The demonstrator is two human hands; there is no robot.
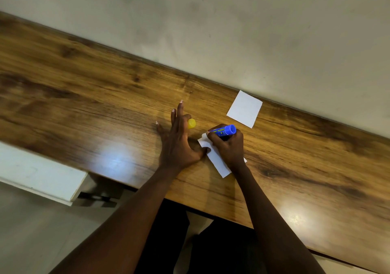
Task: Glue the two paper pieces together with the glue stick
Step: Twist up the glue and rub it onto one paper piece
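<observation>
Two hands work: right hand [226,147] clamps the blue glue stick [223,130] on the near white paper strip [215,159]; left hand [179,143], splayed, pins its left edge.

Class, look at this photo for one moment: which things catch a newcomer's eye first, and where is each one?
The blue glue stick stands out, gripped in the right hand and pressed onto a white paper piece near the desk's front edge. Beside the left hand, which steadies that paper, lies a yellow cap. A second white paper sits apart, by the wall.
</observation>
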